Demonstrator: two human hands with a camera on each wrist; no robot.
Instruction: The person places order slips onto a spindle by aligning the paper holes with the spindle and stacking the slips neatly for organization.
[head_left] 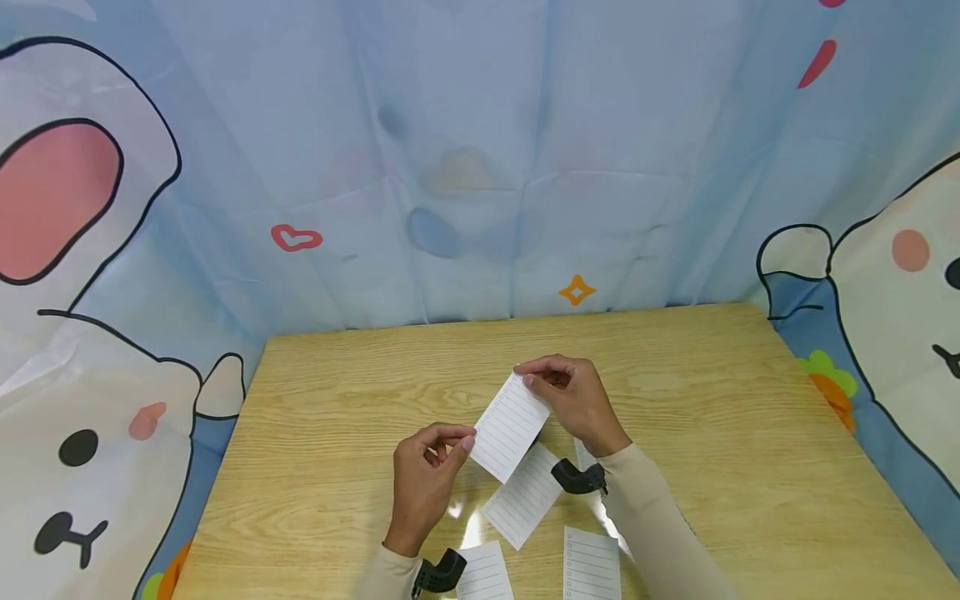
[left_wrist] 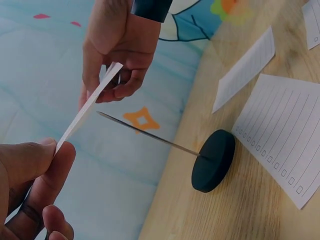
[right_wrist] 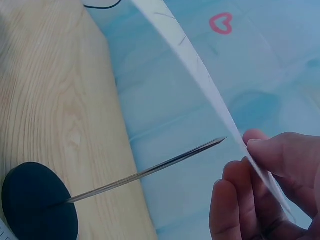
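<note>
A white lined checklist slip (head_left: 512, 428) is stretched between both hands above the table. My left hand (head_left: 426, 485) pinches its lower left edge between thumb and fingers. At the top corner, my right hand (head_left: 576, 402) pinches it the same way. Below the slip stands a paper spike (left_wrist: 150, 134) with a round dark base (left_wrist: 215, 162) and a bare metal rod. In the right wrist view, the pointed tip of the spike (right_wrist: 220, 141) lies close to the slip's underside (right_wrist: 207, 90). The head view mostly hides the spike behind the slip.
More lined slips lie on the wooden table (head_left: 315, 467): one slip (head_left: 525, 500) under the held one, another slip (head_left: 483, 573) by the left wrist, and a slip (head_left: 591, 568) near the front edge. A patterned curtain (head_left: 465, 167) hangs behind the table.
</note>
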